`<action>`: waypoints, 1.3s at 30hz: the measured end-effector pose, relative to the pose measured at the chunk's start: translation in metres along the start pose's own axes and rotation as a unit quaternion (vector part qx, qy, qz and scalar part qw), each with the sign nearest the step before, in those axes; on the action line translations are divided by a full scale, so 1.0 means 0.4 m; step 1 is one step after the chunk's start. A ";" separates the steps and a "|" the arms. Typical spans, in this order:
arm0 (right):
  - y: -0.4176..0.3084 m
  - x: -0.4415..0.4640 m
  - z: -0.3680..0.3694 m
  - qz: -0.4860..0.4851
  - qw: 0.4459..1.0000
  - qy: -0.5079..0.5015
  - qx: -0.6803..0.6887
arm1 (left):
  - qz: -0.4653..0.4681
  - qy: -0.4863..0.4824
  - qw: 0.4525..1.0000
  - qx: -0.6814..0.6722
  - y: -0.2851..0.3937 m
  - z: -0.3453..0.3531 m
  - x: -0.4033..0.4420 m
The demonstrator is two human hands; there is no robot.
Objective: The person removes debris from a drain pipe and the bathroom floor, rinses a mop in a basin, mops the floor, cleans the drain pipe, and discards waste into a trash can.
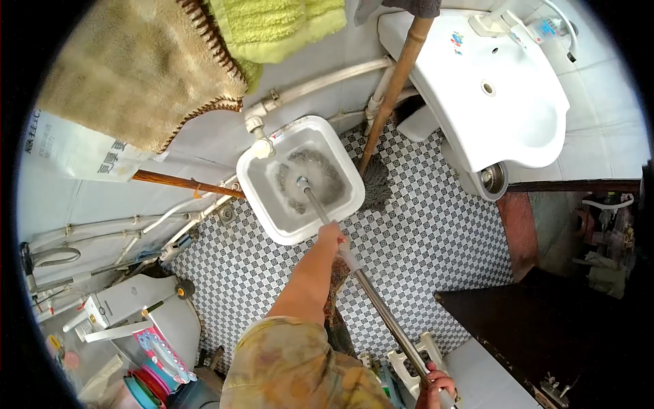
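Observation:
A mop with a shiny metal pole (381,307) runs diagonally from the lower right up into a white square mop basin (351,198). My left hand (332,236) is wrapped round the pole just outside the basin's front rim. Lower right, my right hand (436,390) grips the pole near its top end. At the bottom end, the mop head (315,174) lies spread in cloudy grey water in the basin, partly submerged. A white tap (260,146) juts over the basin's left corner.
A second mop with a wooden handle (398,82) and grey strands (376,184) stands right of the basin. A white washbasin (511,109) is at upper right. Towels (136,75) hang upper left. Left are pipes and a grey machine (170,320); lower right, a dark door (524,334).

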State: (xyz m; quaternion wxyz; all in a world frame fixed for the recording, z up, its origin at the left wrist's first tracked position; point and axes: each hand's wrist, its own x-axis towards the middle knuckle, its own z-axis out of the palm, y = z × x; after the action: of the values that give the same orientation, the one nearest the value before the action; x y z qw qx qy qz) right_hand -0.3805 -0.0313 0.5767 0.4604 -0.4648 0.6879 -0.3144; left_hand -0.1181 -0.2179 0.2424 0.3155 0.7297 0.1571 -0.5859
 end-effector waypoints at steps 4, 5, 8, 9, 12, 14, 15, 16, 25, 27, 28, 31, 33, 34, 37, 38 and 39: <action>-0.046 0.020 0.009 -0.107 0.989 -0.023 0.104 | 0.013 -0.008 1.000 -0.014 -0.023 -0.004 0.056; -0.058 0.022 0.004 -0.122 0.989 -0.017 0.081 | 0.017 -0.006 0.999 -0.028 -0.023 -0.005 0.039; -0.073 0.044 -0.031 -0.031 0.991 0.012 0.131 | -0.007 -0.049 0.987 -0.155 -0.047 -0.001 -0.038; -0.033 0.087 -0.046 -0.149 0.978 0.061 0.134 | 0.016 -0.111 0.964 -0.240 -0.048 0.002 -0.088; -0.272 0.148 0.018 -0.275 0.936 -0.017 0.219 | -0.105 -0.197 0.824 -0.521 0.017 0.023 -0.201; -0.354 0.179 0.042 -0.278 0.917 -0.082 0.275 | -0.101 -0.287 0.722 -0.621 0.036 0.022 -0.251; -0.396 0.200 0.066 -0.293 0.897 -0.150 0.295 | -0.124 -0.319 0.653 -0.675 0.049 0.017 -0.271; -0.426 0.218 0.084 -0.307 0.871 -0.217 0.315 | -0.142 -0.352 0.578 -0.723 0.069 0.010 -0.293; -0.480 0.410 0.336 -0.379 0.838 -0.382 0.089 | -0.073 -0.539 0.253 -0.800 0.180 0.035 -0.392; -0.505 0.428 0.353 -0.397 0.813 -0.411 0.113 | -0.068 -0.531 0.231 -0.812 0.200 0.030 -0.403; -0.512 0.433 0.358 -0.399 0.812 -0.412 0.113 | -0.066 -0.532 0.229 -0.812 0.209 0.027 -0.411; -0.525 0.443 0.376 -0.327 0.840 -0.421 0.102 | -0.063 -0.543 0.192 -0.815 0.228 0.033 -0.429; -0.544 0.459 0.351 -0.326 0.820 -0.446 0.151 | -0.057 -0.539 0.246 -0.804 0.233 0.034 -0.436; -0.549 0.461 0.332 -0.322 0.801 -0.465 0.196 | -0.056 -0.537 0.248 -0.804 0.238 0.039 -0.441; -0.562 0.443 0.305 -0.323 0.809 -0.447 0.204 | -0.049 -0.384 0.420 -0.821 0.244 0.057 -0.462; -0.567 0.442 0.303 -0.313 0.809 -0.444 0.226 | -0.043 -0.386 0.421 -0.820 0.248 0.055 -0.473; -0.571 0.441 0.297 -0.320 0.806 -0.442 0.228 | -0.022 -0.366 0.481 -0.796 0.246 0.057 -0.487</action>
State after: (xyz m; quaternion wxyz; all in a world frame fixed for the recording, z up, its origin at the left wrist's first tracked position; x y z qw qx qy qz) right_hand -0.2161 -0.2802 0.6682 0.6808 -0.6288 0.1310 -0.3519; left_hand -0.1278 -0.2793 0.4528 0.7778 -0.1181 0.4424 -0.4306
